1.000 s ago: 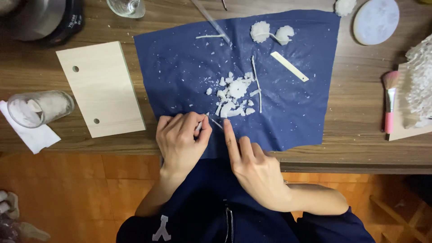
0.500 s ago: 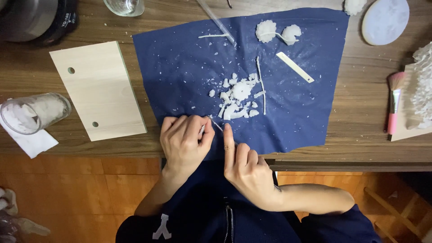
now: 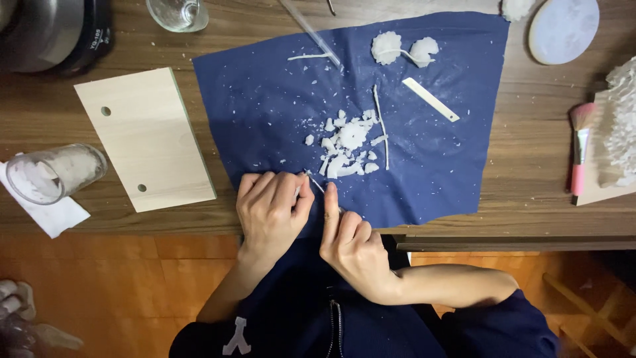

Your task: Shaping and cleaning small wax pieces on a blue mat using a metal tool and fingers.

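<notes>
Where blue cloth (image 3: pixel 278 106) ends, hands (image 3: pixel 271 211) perhaps pinching wick (image 3: pixel 317 183)

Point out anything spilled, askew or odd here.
White crumbs lie scattered in a loose heap on the blue sheet, with specks strewn around. The sheet's near edge hangs over the table edge. Nothing looks broken.

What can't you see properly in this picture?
- Head view: the thin white stick between the hands; the left hand and right hand cover most of it.
- The dark round appliance, cut off by the top-left edge.
- The clear glass, cut by the top edge.
- The white fluffy thing, cut by the right edge.
- The white crumbs on the blue paper: too small to tell the material.
</notes>
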